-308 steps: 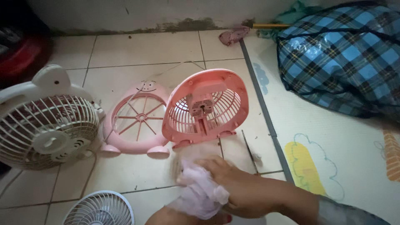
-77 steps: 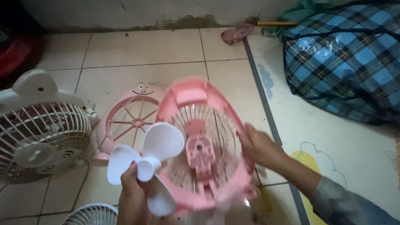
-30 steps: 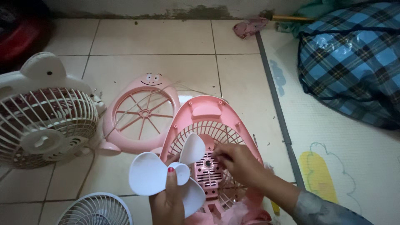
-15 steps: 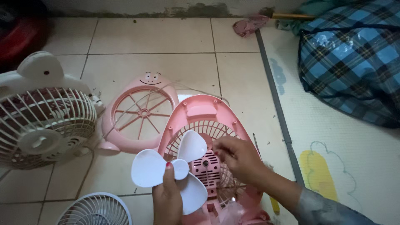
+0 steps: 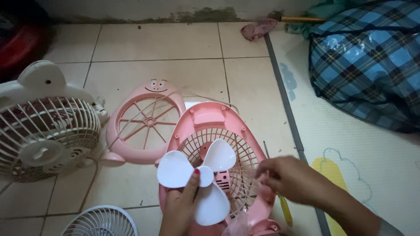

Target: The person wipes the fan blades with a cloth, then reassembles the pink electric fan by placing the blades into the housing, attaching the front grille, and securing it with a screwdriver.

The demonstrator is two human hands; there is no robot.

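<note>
My left hand [image 5: 180, 209] grips a white three-blade fan propeller [image 5: 199, 175] by its hub, thumb on top, holding it over the centre of a pink fan back housing [image 5: 209, 119] that lies grille-up on the tiles. The blades cover the motor mount in the middle of the grille. My right hand [image 5: 289, 178] rests on the housing's right rim, fingers curled around its edge. A pink front cover [image 5: 148, 124] with a small cartoon face lies flat just left of the housing.
A white fan [image 5: 46, 124] stands at the left, and a white grille [image 5: 99, 222] lies at the bottom left. A screwdriver [image 5: 280, 196] lies by my right hand. A blue plaid bag [image 5: 365, 61] sits on a patterned mat [image 5: 367, 157] at right.
My left hand has carried the propeller rightward over the motor mount. My right hand has left the centre of the grille and moved to the housing's right rim.
</note>
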